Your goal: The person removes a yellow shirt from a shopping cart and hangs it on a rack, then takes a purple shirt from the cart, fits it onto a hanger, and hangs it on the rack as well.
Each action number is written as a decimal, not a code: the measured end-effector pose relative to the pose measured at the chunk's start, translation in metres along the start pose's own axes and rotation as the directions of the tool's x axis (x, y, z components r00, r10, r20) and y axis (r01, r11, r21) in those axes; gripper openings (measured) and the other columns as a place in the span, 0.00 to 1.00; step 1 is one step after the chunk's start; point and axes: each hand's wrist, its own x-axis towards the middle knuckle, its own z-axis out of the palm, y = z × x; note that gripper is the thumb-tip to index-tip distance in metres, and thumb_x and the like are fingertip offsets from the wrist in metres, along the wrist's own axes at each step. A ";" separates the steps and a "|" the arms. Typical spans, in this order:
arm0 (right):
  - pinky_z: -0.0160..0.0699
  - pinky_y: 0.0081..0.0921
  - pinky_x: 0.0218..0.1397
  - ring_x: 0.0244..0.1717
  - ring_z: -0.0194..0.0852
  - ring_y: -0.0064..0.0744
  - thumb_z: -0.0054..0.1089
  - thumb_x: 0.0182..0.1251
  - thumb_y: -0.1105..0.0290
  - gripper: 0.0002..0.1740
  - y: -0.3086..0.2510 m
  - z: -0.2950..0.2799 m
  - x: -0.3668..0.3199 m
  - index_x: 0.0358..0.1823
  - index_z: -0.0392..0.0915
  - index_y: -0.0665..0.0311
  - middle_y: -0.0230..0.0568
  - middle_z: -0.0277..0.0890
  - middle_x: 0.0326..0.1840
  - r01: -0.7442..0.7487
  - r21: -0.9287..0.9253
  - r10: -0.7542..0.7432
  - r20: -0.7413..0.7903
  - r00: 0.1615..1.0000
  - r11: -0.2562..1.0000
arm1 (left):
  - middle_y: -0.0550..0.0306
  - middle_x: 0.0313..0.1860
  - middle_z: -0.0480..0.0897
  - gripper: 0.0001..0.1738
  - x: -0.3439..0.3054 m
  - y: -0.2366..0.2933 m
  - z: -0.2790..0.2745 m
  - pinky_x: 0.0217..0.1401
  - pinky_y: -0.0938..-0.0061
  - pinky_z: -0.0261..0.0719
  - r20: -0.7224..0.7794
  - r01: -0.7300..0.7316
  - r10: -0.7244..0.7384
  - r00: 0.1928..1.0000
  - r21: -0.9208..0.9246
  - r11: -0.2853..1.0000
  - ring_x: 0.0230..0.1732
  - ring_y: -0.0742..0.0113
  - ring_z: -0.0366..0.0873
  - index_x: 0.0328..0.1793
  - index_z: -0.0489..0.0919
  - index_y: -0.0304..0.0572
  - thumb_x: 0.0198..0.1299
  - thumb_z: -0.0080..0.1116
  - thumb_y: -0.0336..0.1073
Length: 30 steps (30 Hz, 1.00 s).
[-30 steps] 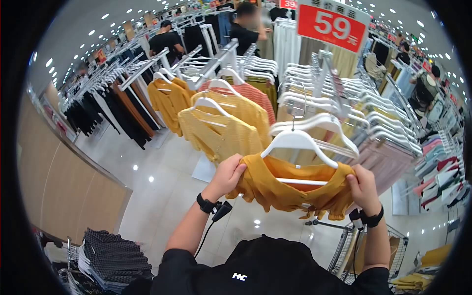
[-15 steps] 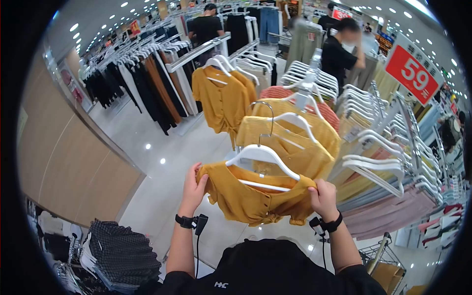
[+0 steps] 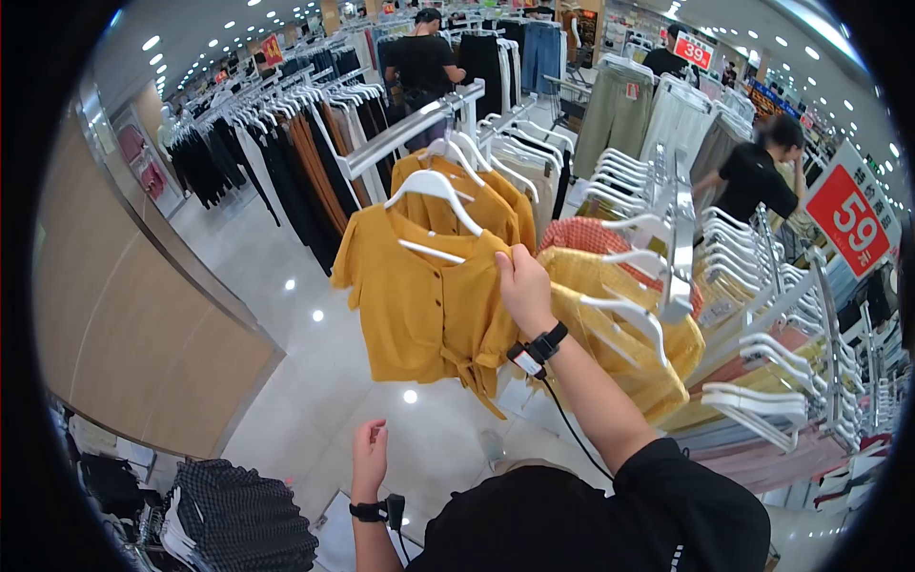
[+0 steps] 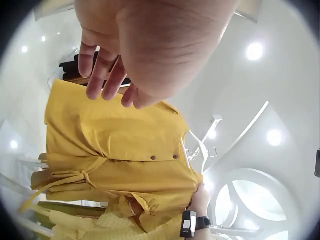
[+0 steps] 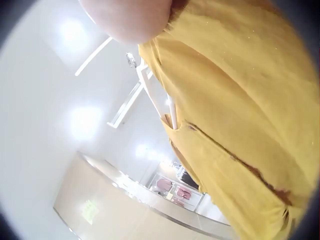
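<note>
A mustard button blouse (image 3: 419, 305) with a knotted hem hangs full length on a white hanger (image 3: 434, 186) at the front of a garment rail (image 3: 410, 129). My right hand (image 3: 519, 276) is raised and grips the blouse at its right shoulder, by the hanger's end. In the right wrist view the blouse (image 5: 240, 100) fills the frame close up. My left hand (image 3: 367, 453) hangs low in front of my body, holds nothing and touches nothing. The left wrist view looks up past the left hand's loosely hanging fingers (image 4: 105, 70) at the blouse (image 4: 120, 145) and my right hand (image 4: 200, 197).
Behind hang more mustard tops (image 3: 477, 205), a paler yellow top (image 3: 620, 334) and rows of bare white hangers (image 3: 762, 353). A red 59 sign (image 3: 853, 219) stands right. Folded checked clothes (image 3: 238, 515) lie lower left beside a wood-panelled wall (image 3: 143, 324). People in black stand among far racks.
Both hands held the bunched blouse up on its hanger; now it hangs unfolded at the rail. My left hand let go and dropped low. My right hand stays at the shoulder.
</note>
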 end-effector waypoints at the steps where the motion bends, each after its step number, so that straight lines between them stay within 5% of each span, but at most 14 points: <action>1: 0.68 0.49 0.29 0.28 0.73 0.61 0.52 0.74 0.58 0.18 0.005 0.010 0.014 0.30 0.67 0.65 0.56 0.72 0.24 0.009 0.009 -0.009 -0.002 1.000 1.000 | 0.53 0.52 0.78 0.12 0.003 0.002 -0.002 0.54 0.73 0.74 -0.019 -0.012 0.012 1.000 0.014 1.000 0.50 0.67 0.76 0.55 0.76 0.35 0.69 0.51 0.33; 3: 0.68 0.50 0.29 0.28 0.74 0.61 0.52 0.74 0.58 0.18 0.014 0.031 0.038 0.31 0.67 0.64 0.56 0.72 0.23 -0.084 0.023 0.085 -0.074 0.994 0.996 | 0.53 0.52 0.78 0.12 0.014 0.006 -0.008 0.54 0.73 0.74 -0.040 -0.025 0.027 0.999 0.040 0.999 0.49 0.67 0.77 0.54 0.77 0.35 0.69 0.51 0.33; 5: 0.69 0.49 0.28 0.27 0.74 0.60 0.52 0.74 0.58 0.18 0.029 0.050 0.059 0.30 0.67 0.64 0.55 0.73 0.22 -0.070 0.006 0.071 -0.099 0.993 0.997 | 0.54 0.50 0.79 0.11 0.021 0.010 -0.008 0.54 0.73 0.74 -0.112 0.021 -0.037 0.993 -0.142 0.990 0.48 0.69 0.77 0.52 0.77 0.35 0.69 0.51 0.33; 11: 0.73 0.47 0.28 0.26 0.76 0.55 0.53 0.73 0.58 0.16 0.065 0.085 0.088 0.31 0.68 0.62 0.48 0.74 0.22 0.111 -0.192 -0.125 -0.063 0.990 0.975 | 0.56 0.45 0.81 0.11 0.043 0.021 -0.014 0.54 0.73 0.75 -0.136 0.037 -0.042 0.990 -0.036 0.999 0.46 0.69 0.78 0.53 0.77 0.33 0.71 0.50 0.32; 17: 0.75 0.46 0.30 0.29 0.77 0.53 0.52 0.73 0.58 0.15 0.094 0.094 0.080 0.33 0.67 0.62 0.48 0.76 0.27 0.065 -0.251 -0.066 0.005 0.998 0.966 | 0.55 0.43 0.82 0.11 0.046 0.016 -0.007 0.54 0.74 0.75 -0.095 0.100 -0.109 0.990 -0.088 0.991 0.47 0.69 0.78 0.53 0.77 0.32 0.71 0.50 0.32; 19: 0.76 0.45 0.35 0.37 0.78 0.52 0.53 0.72 0.58 0.14 0.095 0.091 0.080 0.39 0.70 0.62 0.49 0.76 0.33 0.003 -0.274 0.022 0.090 0.996 0.962 | 0.55 0.43 0.82 0.11 0.047 0.023 -0.003 0.55 0.74 0.75 -0.080 0.121 -0.127 0.989 -0.075 0.990 0.47 0.69 0.79 0.52 0.77 0.32 0.71 0.50 0.32; 22: 0.75 0.45 0.43 0.46 0.76 0.52 0.59 0.68 0.58 0.17 0.082 0.079 0.073 0.48 0.71 0.64 0.50 0.75 0.42 0.015 -0.345 -0.042 -0.070 0.997 0.938 | 0.55 0.43 0.83 0.11 0.046 0.025 0.001 0.53 0.74 0.76 -0.045 0.134 -0.137 0.990 -0.069 0.989 0.47 0.69 0.79 0.52 0.78 0.33 0.71 0.51 0.33; 24: 0.72 0.45 0.49 0.52 0.72 0.53 0.65 0.61 0.60 0.26 0.049 0.057 0.063 0.56 0.70 0.66 0.52 0.72 0.50 0.131 -0.391 -0.213 -0.173 0.962 0.911 | 0.54 0.43 0.83 0.12 0.047 0.022 0.004 0.52 0.75 0.76 -0.016 0.118 -0.120 0.993 -0.083 0.990 0.46 0.68 0.80 0.52 0.78 0.33 0.70 0.52 0.33; 28: 0.73 0.43 0.53 0.53 0.72 0.53 0.66 0.57 0.68 0.24 -0.009 0.030 -0.004 0.55 0.72 0.63 0.51 0.73 0.52 0.402 0.128 -0.416 0.126 0.900 0.907 | 0.54 0.42 0.83 0.11 0.044 0.016 0.011 0.52 0.75 0.76 0.057 0.078 -0.074 0.996 -0.075 0.994 0.46 0.68 0.80 0.52 0.78 0.32 0.70 0.51 0.32; 30: 0.74 0.44 0.55 0.53 0.74 0.53 0.64 0.61 0.65 0.20 -0.022 0.015 -0.044 0.52 0.74 0.64 0.51 0.75 0.52 0.368 0.287 -0.464 0.450 0.763 0.884 | 0.54 0.42 0.83 0.11 0.040 0.018 0.015 0.52 0.74 0.76 0.094 0.057 -0.050 0.994 -0.075 0.996 0.46 0.68 0.80 0.52 0.78 0.32 0.70 0.51 0.32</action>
